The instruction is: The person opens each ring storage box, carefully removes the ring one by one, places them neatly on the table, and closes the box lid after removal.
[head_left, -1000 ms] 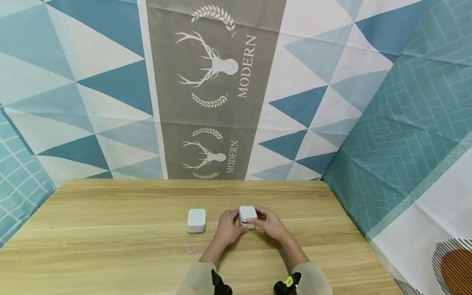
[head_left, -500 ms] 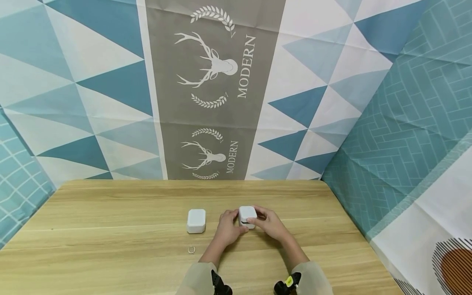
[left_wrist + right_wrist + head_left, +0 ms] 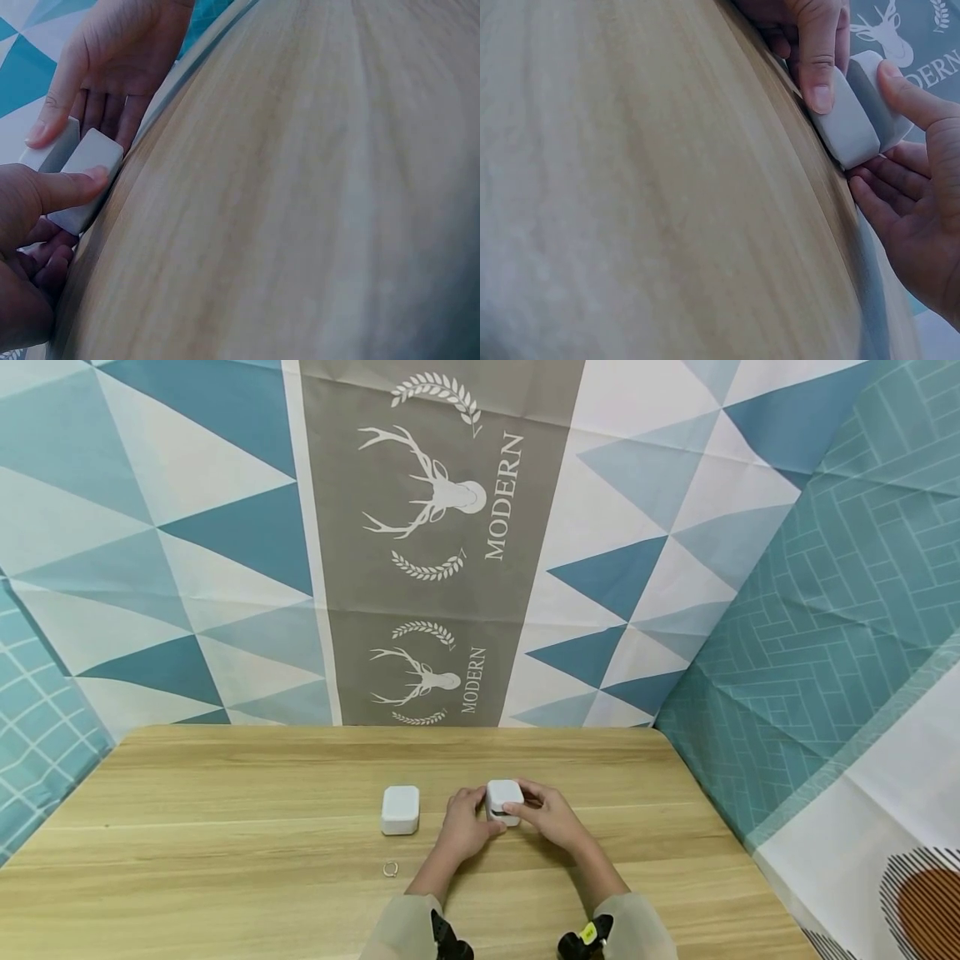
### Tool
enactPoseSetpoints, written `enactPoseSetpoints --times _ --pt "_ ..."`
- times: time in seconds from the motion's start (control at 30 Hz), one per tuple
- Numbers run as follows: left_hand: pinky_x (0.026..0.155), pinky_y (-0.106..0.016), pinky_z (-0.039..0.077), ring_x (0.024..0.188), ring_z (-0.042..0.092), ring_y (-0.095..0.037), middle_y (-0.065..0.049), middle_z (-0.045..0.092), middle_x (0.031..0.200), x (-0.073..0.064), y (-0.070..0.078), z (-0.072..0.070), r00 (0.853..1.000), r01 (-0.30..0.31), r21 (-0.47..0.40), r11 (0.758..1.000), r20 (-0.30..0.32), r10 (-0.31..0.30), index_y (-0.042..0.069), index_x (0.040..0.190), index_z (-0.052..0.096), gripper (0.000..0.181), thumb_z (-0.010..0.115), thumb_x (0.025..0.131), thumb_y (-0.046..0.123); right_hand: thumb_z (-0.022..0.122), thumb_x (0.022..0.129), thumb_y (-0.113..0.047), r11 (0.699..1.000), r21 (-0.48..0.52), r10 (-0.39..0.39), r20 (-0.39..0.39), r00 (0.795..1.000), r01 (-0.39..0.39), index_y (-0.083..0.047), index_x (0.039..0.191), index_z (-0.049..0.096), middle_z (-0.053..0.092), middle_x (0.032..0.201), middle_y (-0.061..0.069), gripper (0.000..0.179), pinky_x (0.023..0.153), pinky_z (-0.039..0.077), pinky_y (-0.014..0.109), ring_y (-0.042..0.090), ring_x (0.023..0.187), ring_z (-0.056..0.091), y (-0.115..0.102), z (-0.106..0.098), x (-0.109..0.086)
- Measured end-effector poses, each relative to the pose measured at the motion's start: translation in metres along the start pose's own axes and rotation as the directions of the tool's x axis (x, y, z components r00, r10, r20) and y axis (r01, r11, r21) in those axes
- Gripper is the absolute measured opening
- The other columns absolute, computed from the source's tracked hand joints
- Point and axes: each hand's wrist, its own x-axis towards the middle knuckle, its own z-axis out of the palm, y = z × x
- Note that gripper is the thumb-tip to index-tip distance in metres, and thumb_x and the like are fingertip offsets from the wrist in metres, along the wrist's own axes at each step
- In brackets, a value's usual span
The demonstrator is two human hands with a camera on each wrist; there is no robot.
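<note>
A small white ring box (image 3: 505,797) stands on the table between both hands, its lid raised a little over a dark gap in front. In the left wrist view, the thumb of my left hand (image 3: 22,225) presses the front of the box's lower half (image 3: 94,161), its fingers behind. My right hand (image 3: 551,816) grips the lid (image 3: 870,71) from the right, thumb on its front edge in the right wrist view. The inside of the box is hidden. To the left sits a second white box (image 3: 400,810), closed. A thin silvery ring (image 3: 391,869) lies in front of that one.
The wooden table (image 3: 225,827) reaches back to a patterned cloth wall (image 3: 420,527). A teal and white cloth (image 3: 795,693) hangs along the right side. Black wrist cameras (image 3: 452,939) sit on both sleeves.
</note>
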Motion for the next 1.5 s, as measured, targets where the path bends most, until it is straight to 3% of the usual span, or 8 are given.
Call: enactPoseSetpoints --times 1.5 --pt "0.101 -0.052 0.038 0.119 0.043 -0.036 -0.021 0.051 0.124 0.0012 0.0006 -0.0004 1.0 0.015 -0.007 1.0 0.012 -0.015 -0.008 0.132 0.046 0.068 0.076 0.076 0.017 0.062 0.09 -0.027 0.999 -0.036 -0.004 -0.007 1.0 0.003 0.009 0.134 0.043 0.058 0.124 0.021 0.06 0.094 0.048 0.043 0.032 0.113 0.057 -0.0038 -0.0008 0.0011"
